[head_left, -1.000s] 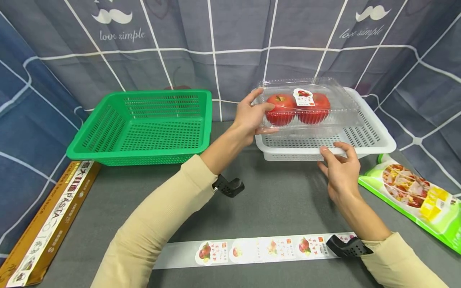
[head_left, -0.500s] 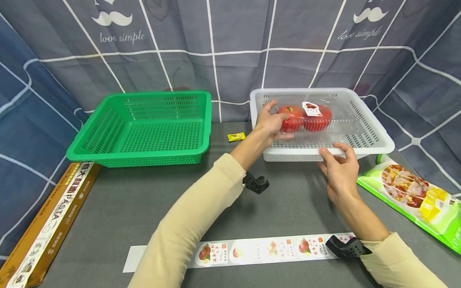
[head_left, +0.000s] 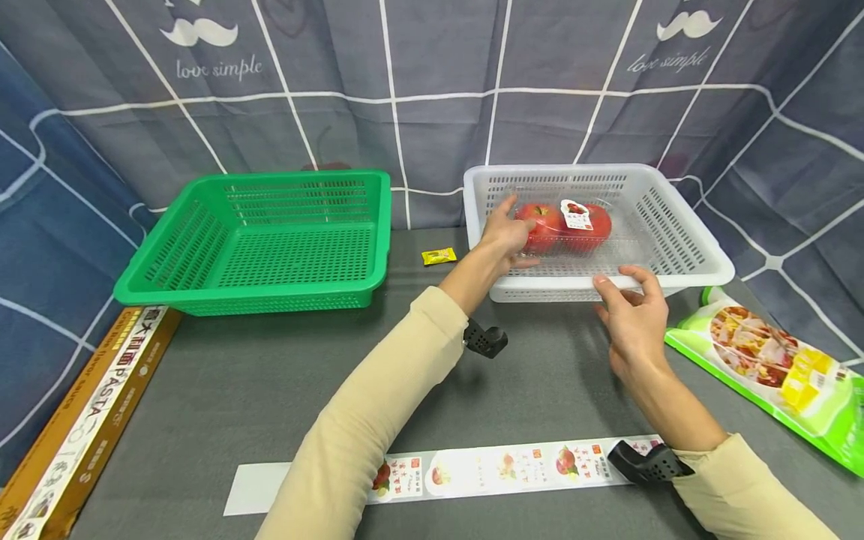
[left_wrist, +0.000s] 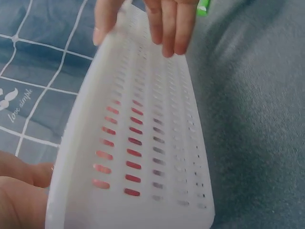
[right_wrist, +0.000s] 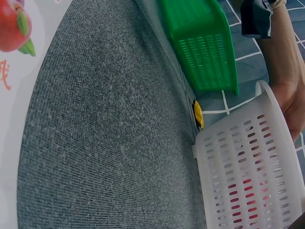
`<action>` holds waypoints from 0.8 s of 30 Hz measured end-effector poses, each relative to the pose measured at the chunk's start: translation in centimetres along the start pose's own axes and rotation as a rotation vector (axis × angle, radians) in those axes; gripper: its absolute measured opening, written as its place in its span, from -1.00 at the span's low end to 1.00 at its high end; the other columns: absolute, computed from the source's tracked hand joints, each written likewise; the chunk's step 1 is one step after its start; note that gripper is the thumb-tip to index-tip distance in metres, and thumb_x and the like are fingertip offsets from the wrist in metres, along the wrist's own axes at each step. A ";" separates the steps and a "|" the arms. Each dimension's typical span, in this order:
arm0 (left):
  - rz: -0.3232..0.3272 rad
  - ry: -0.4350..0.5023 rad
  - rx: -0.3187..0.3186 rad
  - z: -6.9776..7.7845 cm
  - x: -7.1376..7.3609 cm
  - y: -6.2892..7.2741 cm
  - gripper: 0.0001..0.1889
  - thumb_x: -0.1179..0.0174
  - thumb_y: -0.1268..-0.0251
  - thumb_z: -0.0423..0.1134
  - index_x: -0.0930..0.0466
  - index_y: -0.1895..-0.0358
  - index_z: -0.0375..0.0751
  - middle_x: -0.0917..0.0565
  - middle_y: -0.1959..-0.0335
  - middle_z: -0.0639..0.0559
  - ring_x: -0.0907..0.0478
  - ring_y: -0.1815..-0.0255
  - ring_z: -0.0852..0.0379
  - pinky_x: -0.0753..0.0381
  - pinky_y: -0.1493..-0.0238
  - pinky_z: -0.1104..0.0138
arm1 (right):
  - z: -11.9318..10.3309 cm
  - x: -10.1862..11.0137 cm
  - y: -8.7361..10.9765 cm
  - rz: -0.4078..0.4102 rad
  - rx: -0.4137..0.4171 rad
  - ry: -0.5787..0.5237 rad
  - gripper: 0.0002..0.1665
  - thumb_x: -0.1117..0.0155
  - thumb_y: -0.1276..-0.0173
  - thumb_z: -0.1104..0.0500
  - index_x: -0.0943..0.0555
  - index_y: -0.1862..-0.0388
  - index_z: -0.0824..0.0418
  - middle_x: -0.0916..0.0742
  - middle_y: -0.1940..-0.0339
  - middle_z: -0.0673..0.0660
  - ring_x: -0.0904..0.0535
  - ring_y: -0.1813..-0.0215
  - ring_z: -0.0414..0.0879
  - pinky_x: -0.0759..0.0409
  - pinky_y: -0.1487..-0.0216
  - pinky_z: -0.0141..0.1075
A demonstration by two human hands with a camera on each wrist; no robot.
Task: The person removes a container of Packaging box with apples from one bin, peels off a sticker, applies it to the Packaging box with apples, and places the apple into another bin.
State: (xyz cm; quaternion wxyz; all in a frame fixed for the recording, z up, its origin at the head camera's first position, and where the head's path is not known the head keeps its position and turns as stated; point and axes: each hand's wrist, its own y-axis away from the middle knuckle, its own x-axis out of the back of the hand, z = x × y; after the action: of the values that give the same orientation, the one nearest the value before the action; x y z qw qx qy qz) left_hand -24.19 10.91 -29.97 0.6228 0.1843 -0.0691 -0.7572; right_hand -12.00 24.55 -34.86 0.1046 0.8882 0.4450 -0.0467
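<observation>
A clear plastic box (head_left: pixel 629 244) with two red apples (head_left: pixel 540 226) and a white fruit sticker (head_left: pixel 576 215) lies inside the white basket (head_left: pixel 698 279) in the head view. My left hand (head_left: pixel 501 234) holds the box by its left end, over the basket's left rim. With thumb and fingers, my right hand (head_left: pixel 634 319) grips the basket's front rim. In the left wrist view, red shows through the slots of the basket wall (left_wrist: pixel 143 119), with the right hand (left_wrist: pixel 159 24) at its far end. The box is hidden behind that wall there.
A green basket (head_left: pixel 253 289) stands at the left. Between the baskets lies a small yellow packet (head_left: pixel 439 256). A strip of fruit labels (head_left: pixel 466 472) lies in front, a brown pasta box (head_left: pixel 94 412) at far left, a green food bag (head_left: pixel 769 367) at right.
My left hand has lowered the plastic box from above the white basket down into it. The yellow packet has come into view. My right hand has stayed on the rim.
</observation>
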 end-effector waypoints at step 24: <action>0.056 -0.527 -0.155 -0.6 -0.2 0.1 -0.14 -0.06 -0.17 -0.62 0.00 -0.57 -0.19 -0.31 -0.45 -0.18 -0.23 -0.45 -0.04 -0.21 -0.39 0.28 | 0.1 0.0 0.1 0.014 0.006 0.065 -0.65 -0.37 -0.34 0.19 -0.49 -0.03 -0.05 -0.44 0.12 0.11 -0.57 0.12 -0.19 -0.61 0.19 -0.41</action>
State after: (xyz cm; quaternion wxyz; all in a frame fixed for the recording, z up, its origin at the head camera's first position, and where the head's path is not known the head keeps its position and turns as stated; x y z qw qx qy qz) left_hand -23.80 11.18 -30.40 0.6164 -0.0693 -0.1756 -0.7645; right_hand -11.94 24.53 -34.92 0.0876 0.8925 0.4420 -0.0182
